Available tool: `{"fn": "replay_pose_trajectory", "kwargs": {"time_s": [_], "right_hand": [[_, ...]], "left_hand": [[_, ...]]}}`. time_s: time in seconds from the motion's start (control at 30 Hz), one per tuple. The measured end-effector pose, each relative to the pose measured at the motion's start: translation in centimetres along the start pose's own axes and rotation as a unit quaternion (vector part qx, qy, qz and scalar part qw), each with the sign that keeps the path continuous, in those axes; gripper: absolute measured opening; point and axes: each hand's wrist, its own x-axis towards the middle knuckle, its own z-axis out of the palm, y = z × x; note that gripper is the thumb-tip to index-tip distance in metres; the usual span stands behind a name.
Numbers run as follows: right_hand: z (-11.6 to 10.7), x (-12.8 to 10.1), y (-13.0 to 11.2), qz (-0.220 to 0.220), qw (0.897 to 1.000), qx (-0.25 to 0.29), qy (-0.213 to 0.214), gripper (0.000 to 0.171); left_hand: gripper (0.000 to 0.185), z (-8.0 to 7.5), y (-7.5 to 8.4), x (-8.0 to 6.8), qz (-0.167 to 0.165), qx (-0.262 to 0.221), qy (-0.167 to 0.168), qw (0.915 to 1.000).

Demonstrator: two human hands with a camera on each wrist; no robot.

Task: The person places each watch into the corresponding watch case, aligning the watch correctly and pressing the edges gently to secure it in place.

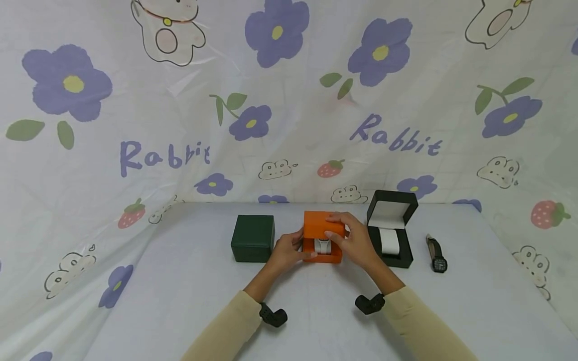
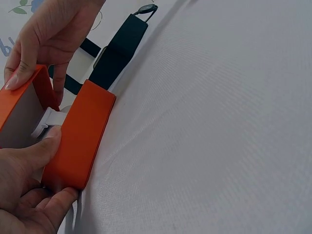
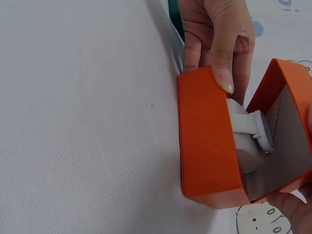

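Two hands on orange box (image 1: 322, 235), mid-table: left hand (image 1: 285, 252) gripping base to steady it, right hand (image 1: 352, 238) clasping half-raised lid. White watch (image 3: 257, 132) on cushion inside, clear only from right wrist view. Left of orange box: closed green box (image 1: 253, 238). Right: open black box (image 1: 391, 228), then black watch (image 1: 437, 254) lying loose.

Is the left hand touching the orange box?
Touching: in the left wrist view the left hand grips the orange box, thumb on its front wall.
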Motion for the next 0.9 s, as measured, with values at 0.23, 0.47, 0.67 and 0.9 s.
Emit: {"fn": "replay_pose_trajectory", "kwargs": {"time_s": [0.23, 0.47, 0.67, 0.9], "right_hand": [[0.08, -0.06, -0.01, -0.002, 1.000, 0.004, 0.003, 0.034], [0.11, -0.25, 0.06, -0.002, 1.000, 0.003, 0.002, 0.035], [0.23, -0.41, 0.31, 0.003, 1.000, 0.014, 0.002, 0.034], [0.28, -0.58, 0.43, 0.002, 1.000, 0.017, 0.003, 0.035]], "left_hand": [[0.087, -0.01, -0.10, -0.02, 0.005, 0.000, -0.001, 1.0000], [0.088, -0.07, -0.10, -0.02, 0.006, -0.015, -0.004, 0.9999], [0.088, -0.08, -0.13, -0.02, 0.006, -0.022, -0.007, 0.9997], [0.088, -0.03, -0.15, -0.04, 0.003, -0.018, -0.005, 0.9998]]}}
